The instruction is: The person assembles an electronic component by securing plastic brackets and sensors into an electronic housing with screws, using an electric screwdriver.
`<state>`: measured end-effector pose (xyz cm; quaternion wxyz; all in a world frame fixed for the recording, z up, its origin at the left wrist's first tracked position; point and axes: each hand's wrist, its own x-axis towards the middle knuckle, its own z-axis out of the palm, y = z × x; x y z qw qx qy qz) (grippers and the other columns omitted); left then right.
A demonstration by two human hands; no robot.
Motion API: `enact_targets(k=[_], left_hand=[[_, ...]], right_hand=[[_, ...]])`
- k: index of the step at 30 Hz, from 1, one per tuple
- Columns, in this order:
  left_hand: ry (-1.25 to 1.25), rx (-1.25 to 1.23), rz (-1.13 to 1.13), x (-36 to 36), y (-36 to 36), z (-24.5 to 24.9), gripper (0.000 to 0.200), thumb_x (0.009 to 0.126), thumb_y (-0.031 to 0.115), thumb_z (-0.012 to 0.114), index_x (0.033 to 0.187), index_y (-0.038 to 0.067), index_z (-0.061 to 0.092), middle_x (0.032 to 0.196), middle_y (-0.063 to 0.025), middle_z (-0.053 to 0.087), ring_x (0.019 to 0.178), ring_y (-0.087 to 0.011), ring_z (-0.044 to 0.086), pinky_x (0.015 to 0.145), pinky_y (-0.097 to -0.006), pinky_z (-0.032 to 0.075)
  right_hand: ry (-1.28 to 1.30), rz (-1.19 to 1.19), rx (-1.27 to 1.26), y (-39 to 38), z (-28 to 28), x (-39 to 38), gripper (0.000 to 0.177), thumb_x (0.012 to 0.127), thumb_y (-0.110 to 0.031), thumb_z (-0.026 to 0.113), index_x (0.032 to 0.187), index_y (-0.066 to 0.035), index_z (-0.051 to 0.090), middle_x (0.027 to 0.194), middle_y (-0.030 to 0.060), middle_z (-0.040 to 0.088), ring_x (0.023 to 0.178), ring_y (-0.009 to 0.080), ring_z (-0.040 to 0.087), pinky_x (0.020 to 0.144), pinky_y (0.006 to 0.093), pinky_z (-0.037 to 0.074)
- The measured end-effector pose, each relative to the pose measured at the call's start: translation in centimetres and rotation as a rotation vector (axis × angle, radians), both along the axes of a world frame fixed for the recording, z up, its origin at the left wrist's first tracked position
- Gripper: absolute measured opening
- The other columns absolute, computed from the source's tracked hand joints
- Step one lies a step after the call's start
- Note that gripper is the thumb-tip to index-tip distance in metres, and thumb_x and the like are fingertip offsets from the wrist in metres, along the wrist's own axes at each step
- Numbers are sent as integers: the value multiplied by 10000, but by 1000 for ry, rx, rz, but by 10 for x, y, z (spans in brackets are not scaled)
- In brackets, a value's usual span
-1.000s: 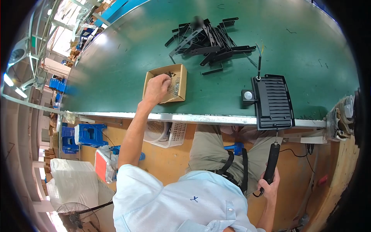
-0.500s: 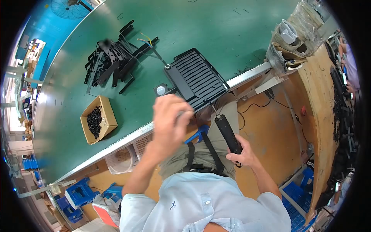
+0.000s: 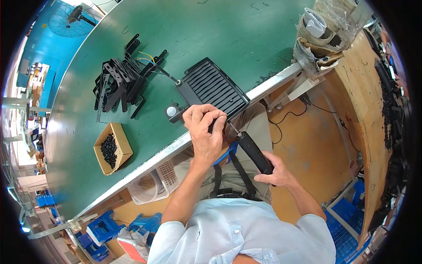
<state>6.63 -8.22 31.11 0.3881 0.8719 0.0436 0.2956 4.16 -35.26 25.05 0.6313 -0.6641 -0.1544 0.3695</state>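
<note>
A black finned floodlight housing (image 3: pixel 215 86) lies at the green table's near edge, with a small sensor with a round white lens (image 3: pixel 171 111) on its left side. My left hand (image 3: pixel 204 127) is at the housing's near corner, fingers curled and pinched; a dark bit shows between them, too hidden to name. In my right hand (image 3: pixel 274 170) is a black electric screwdriver (image 3: pixel 254 151), held below the table edge. Its thin bit points up at the housing's near side, close to my left fingertips; whether it touches a screw cannot be seen.
Black metal brackets (image 3: pixel 118 83) are heaped on the green table (image 3: pixel 176 33), left of the housing. A cardboard box (image 3: pixel 124 147) of small black screws stands near the front edge. Wrapped bags (image 3: pixel 314 48) sit at the right corner. White baskets (image 3: pixel 149 187) are under the table.
My left hand has come right and down onto the housing's near corner, its fingers now closed. The screwdriver has shifted slightly left along with my right hand. The whole view has turned a little.
</note>
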Motion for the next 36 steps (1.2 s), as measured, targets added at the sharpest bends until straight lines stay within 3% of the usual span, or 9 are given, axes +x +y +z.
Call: enact_targets(k=[11, 14, 17, 20, 36], left_hand=[[25, 7, -115, -6, 13, -4, 126, 849, 30, 787, 965, 81, 782, 1064, -22, 714, 1175, -276, 497, 1051, -421, 364], [-5, 32, -147, -10, 18, -4, 183, 824, 7, 808, 987, 93, 806, 1073, -22, 740, 1212, -287, 522, 1050, -421, 394], [-55, 62, -140, -14, 16, -5, 225, 807, -12, 827, 1001, 102, 820, 1082, -26, 761, 1229, -297, 552, 1034, -416, 432], [-95, 110, -118, -15, 15, -10, 233, 809, -27, 827, 1005, 99, 820, 1110, -37, 773, 1231, -309, 587, 1020, -411, 467], [-163, 308, -150, -21, 24, -21, 336, 762, -90, 812, 1079, 15, 772, 1246, -132, 738, 1313, -375, 625, 1060, -455, 553]], right_hand=[[60, -31, 27, 7, 6, -9, 748, 762, -204, 912, 1392, 11, 569, 805, -45, 533, 706, 68, 513, 634, 248, 419], [38, -18, 82, 8, -2, -10, 737, 785, -161, 899, 1390, 15, 518, 760, -7, 590, 571, 72, 565, 498, 244, 446], [29, -1, 70, 8, 0, -9, 719, 793, -143, 885, 1391, 6, 514, 761, -8, 583, 572, 74, 565, 504, 250, 454], [90, -19, -4, 8, 12, -8, 732, 784, -206, 895, 1396, 9, 555, 817, -35, 544, 720, 74, 522, 648, 255, 428], [69, -16, -168, 12, 43, -5, 669, 815, -235, 874, 1366, -12, 568, 881, -15, 563, 758, 90, 534, 679, 271, 448]])
